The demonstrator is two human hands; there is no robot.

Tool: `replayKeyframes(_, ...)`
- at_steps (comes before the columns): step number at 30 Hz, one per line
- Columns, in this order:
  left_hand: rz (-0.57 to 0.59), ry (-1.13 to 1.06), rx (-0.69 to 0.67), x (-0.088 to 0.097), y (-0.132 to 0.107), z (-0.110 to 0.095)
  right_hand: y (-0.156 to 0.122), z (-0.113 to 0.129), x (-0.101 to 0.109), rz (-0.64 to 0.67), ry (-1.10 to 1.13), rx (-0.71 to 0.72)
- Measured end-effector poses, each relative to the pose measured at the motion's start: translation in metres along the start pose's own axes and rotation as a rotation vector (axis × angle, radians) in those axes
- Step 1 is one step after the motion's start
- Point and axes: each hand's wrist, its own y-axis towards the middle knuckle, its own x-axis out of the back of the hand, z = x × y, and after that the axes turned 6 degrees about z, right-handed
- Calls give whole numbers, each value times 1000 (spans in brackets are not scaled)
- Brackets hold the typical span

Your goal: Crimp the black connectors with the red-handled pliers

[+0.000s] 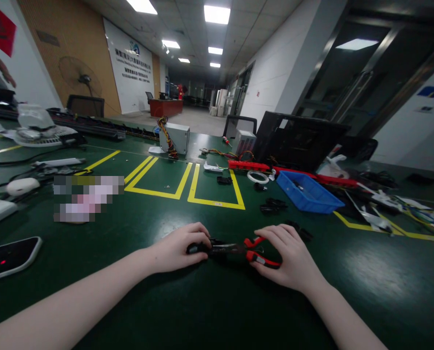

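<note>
Red-and-black-handled pliers (255,253) lie level just above or on the green table, their jaws pointing left. My right hand (289,255) is closed round the handles, which stand somewhat apart. My left hand (182,248) pinches a small black part (195,248) between thumb and fingers. The pliers' jaws reach to this part at its right side; whether they grip it is too dark to tell. Small black pieces (273,206) lie beyond my right hand.
A blue bin (309,194) stands at the right, before a black computer case (293,141). Further back are a power supply (178,137) with cables and a white tape ring (258,177). A phone-like device (10,260) lies left. Another person's arm (0,63) shows at the upper left.
</note>
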Motion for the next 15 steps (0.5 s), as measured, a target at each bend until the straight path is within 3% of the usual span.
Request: replayKeyframes(15, 23, 82, -26, 4, -3, -10, -4, -3, 0, 25, 19, -43)
